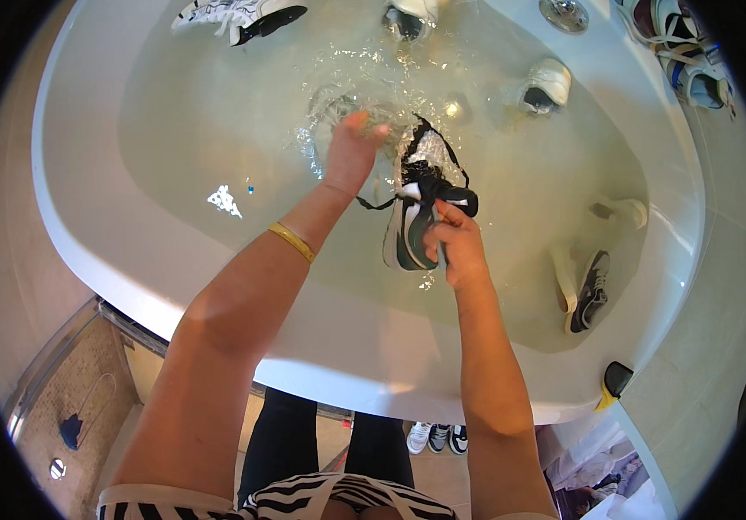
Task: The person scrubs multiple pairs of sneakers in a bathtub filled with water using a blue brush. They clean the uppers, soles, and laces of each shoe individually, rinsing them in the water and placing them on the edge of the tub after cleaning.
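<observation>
My right hand grips a black, white and dark green sneaker by the heel and collar. The sneaker lies partly in the cloudy water of a white bathtub, its black laces loose and trailing. Water breaks over its toe end. Just left of it, my left hand is at the surface amid splashes and ripples. Its thumb stands apart from the fingers, and nothing shows in its grasp; the fingertips are blurred by the moving water. A yellow bangle circles my left forearm.
A white sneaker with a black sole and white shoes float around the tub. A dark grey sneaker rests at the right. More sneakers sit on the tiled ledge. A black and yellow object is on the rim. Shoes stand on the floor.
</observation>
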The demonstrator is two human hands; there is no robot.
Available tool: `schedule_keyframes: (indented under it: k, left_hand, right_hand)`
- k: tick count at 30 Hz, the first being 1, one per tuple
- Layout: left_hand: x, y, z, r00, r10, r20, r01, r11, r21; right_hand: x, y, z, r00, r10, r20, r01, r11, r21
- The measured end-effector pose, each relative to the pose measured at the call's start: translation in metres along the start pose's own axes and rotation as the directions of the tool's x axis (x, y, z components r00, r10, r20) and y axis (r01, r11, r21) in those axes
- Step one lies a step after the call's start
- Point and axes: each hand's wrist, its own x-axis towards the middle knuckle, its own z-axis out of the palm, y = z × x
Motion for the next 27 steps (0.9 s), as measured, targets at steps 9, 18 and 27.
schedule_keyframes:
  k: [9,18,27]
  left_hand:
    - [-0.057,0.002,0.024,0.401,-0.417,0.815,0.851,0.498,-0.164]
    - [-0.120,0.012,0.040,0.373,-0.302,0.877,0.881,0.412,-0.233]
    - [-0.165,0.106,0.008,0.426,-0.380,0.821,0.903,0.233,-0.360]
  right_hand:
    - [-0.019,-0.004,-0.004,0.970,-0.058,-0.237,-0.070,0.864,-0.498]
    - [-0.067,-0.013,-0.025,0.987,-0.018,-0.161,0.010,0.999,-0.047]
    - [-0.150,-0.055,-0.025,0.888,-0.428,-0.169,-0.025,0.321,-0.947]
